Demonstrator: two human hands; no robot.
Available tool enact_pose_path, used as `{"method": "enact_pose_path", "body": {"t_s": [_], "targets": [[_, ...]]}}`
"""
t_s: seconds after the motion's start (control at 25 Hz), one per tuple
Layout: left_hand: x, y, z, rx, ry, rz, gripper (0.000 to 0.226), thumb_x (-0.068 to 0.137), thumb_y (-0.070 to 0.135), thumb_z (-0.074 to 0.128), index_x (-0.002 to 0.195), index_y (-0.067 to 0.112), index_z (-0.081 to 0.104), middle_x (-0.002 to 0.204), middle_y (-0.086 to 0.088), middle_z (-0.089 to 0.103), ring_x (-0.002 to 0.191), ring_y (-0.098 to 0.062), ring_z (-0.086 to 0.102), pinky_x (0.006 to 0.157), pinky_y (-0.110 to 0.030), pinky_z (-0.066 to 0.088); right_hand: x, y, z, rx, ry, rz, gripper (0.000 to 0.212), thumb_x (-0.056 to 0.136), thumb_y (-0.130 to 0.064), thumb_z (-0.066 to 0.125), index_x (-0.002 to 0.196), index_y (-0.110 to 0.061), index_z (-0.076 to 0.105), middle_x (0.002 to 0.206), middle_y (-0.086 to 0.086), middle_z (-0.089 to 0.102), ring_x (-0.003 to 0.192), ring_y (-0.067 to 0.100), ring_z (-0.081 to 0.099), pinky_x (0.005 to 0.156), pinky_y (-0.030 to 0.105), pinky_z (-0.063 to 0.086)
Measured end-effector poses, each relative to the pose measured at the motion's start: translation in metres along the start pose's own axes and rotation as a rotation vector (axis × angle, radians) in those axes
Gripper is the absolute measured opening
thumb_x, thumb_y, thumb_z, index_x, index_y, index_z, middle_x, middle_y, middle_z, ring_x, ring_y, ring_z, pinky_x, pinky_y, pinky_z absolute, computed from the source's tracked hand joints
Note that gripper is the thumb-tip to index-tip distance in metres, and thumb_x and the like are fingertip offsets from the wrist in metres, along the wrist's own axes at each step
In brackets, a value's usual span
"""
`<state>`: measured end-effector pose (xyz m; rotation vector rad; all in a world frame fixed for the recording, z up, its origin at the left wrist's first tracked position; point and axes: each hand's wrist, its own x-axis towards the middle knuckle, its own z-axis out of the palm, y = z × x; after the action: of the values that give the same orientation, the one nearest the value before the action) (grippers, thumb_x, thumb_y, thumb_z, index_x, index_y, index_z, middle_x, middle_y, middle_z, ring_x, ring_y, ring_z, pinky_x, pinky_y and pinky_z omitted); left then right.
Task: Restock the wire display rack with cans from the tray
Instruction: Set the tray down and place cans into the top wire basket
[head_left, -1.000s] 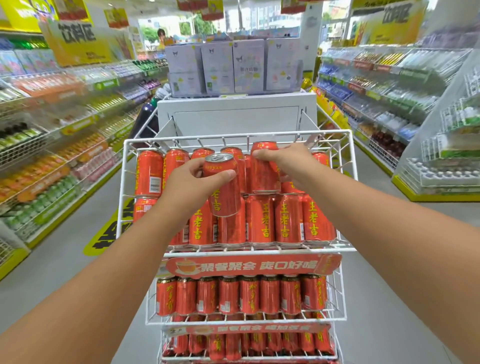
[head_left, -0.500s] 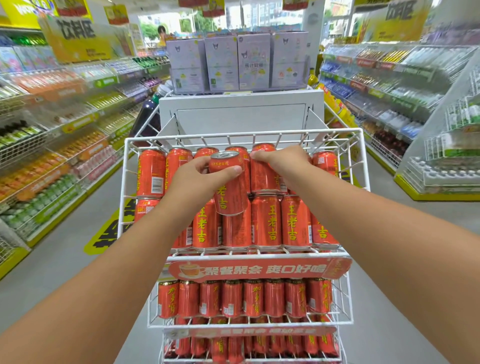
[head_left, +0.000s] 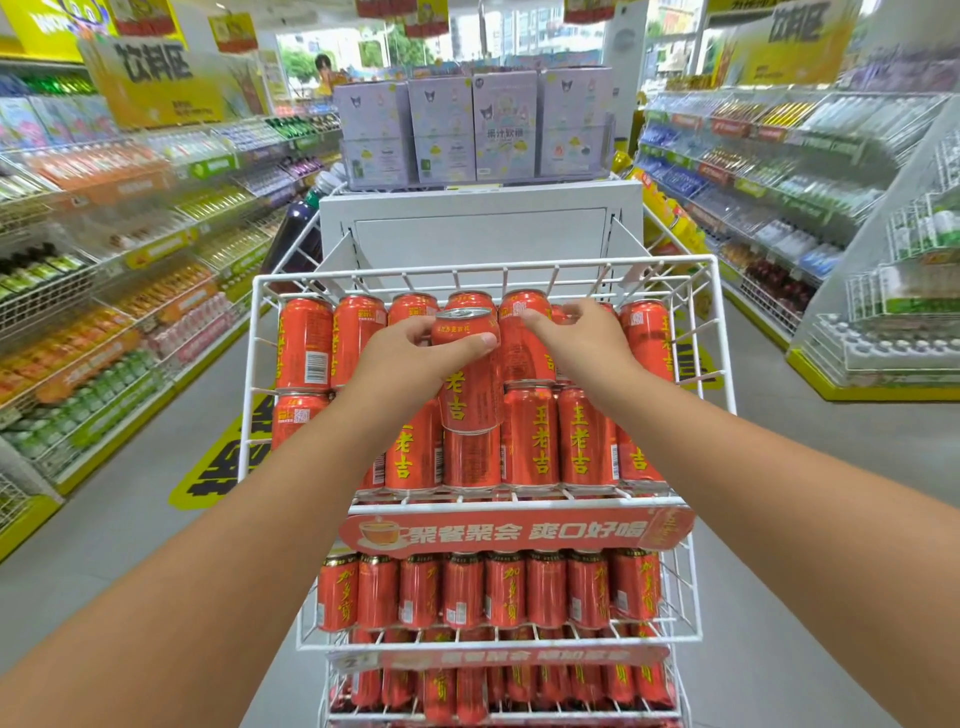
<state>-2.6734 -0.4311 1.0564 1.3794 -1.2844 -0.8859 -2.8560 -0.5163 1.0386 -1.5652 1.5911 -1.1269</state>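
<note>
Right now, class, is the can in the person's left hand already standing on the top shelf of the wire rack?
No. The left hand holds the can raised in front of the stacked cans, above the top shelf.

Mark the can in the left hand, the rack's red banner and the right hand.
held can (head_left: 470, 400), head view, on its label.
red banner (head_left: 519, 532), head view, on its lettering.
right hand (head_left: 582, 340), head view, on its back.
</note>
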Motion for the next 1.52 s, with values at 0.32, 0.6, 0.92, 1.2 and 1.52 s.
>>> {"method": "enact_pose_path", "body": {"t_s": [0.32, 0.6, 0.92, 1.2, 1.52], "targets": [[-0.013, 0.008, 0.035, -0.037, -0.062, 0.006, 0.063, 0.066, 0.045, 0.093, 0.122, 0.025, 0.071, 0.11, 0.005, 0.08, 0.109, -0.016, 0.074, 0.099, -0.047, 0.058, -0.067, 0.021, -0.034, 0.081, -0.397, -0.256, 0.067, 0.081, -0.042, 0.085, 0.137, -0.035, 0.049, 0.125, -0.025, 0.057, 0.119, 0.003, 0.056, 0.103, 0.029, 0.049], [-0.031, 0.01, 0.055, 0.195, -0.059, 0.192, 0.058, 0.09, 0.046, 0.075, 0.143, 0.033, 0.055, 0.135, 0.012, 0.067, 0.125, -0.005, 0.062, 0.104, -0.031, 0.053, -0.064, 0.038, -0.055, 0.16, -0.243, -0.3, 0.047, 0.075, -0.039, 0.089, 0.118, -0.032, 0.071, 0.109, -0.012, 0.076, 0.104, 0.012, 0.071, 0.093, 0.039, 0.059], [-0.034, -0.045, 0.026, 1.245, -0.07, 0.396, 0.08, 0.095, 0.075, 0.027, 0.164, 0.034, 0.022, 0.173, 0.001, 0.013, 0.16, -0.02, 0.006, 0.13, -0.046, 0.008, -0.024, 0.047, -0.084, 0.296, -0.138, -0.158, 0.039, 0.077, -0.025, 0.091, 0.112, -0.02, 0.074, 0.1, -0.002, 0.078, 0.093, 0.018, 0.076, 0.08, 0.033, 0.061], [-0.032, -0.065, 0.02, 1.334, -0.051, 0.39, 0.08, 0.095, 0.076, 0.019, 0.165, 0.036, 0.016, 0.174, 0.0, 0.004, 0.161, -0.021, -0.003, 0.13, -0.048, 0.003, 0.012, 0.041, -0.076, 0.336, -0.088, -0.049, 0.062, 0.07, -0.033, 0.093, 0.125, -0.015, 0.068, 0.112, 0.005, 0.078, 0.101, 0.026, 0.077, 0.067, 0.037, 0.057], [-0.032, -0.071, 0.016, 1.32, -0.018, 0.397, 0.078, 0.097, 0.073, 0.023, 0.165, 0.035, 0.016, 0.174, 0.001, -0.001, 0.161, -0.02, -0.005, 0.13, -0.047, 0.003, 0.031, 0.032, -0.054, 0.199, -0.134, 0.097, 0.074, 0.055, -0.047, 0.096, 0.116, -0.017, 0.066, 0.109, 0.003, 0.077, 0.098, 0.021, 0.075, 0.083, 0.045, 0.062]]}}
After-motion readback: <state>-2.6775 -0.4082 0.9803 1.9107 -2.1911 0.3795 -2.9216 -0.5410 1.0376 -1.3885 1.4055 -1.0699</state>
